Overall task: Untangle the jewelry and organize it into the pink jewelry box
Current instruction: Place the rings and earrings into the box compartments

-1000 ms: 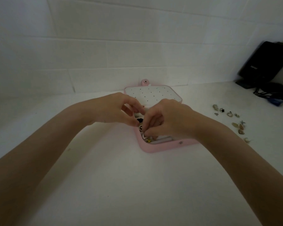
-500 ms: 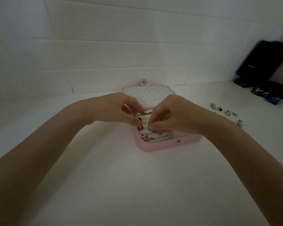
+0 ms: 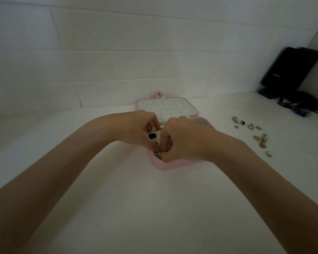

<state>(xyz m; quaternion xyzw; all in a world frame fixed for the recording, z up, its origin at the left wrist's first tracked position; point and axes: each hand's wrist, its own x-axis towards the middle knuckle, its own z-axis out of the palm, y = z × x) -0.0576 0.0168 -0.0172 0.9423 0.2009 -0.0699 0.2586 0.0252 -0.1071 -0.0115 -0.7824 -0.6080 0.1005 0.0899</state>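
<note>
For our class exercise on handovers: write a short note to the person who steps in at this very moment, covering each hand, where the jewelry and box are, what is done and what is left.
Left hand: over the open pink jewelry box, fingers curled, tips at a small metal piece near the box's front left corner.
Right hand: curled, pinching at the same piece; what each hand grips is partly hidden.
Done: the lid with its white dotted panel is open; a few dark pieces sit inside.
Left: seat this piece, then bring over the loose jewelry scattered on the white table to the right of the box.
</note>
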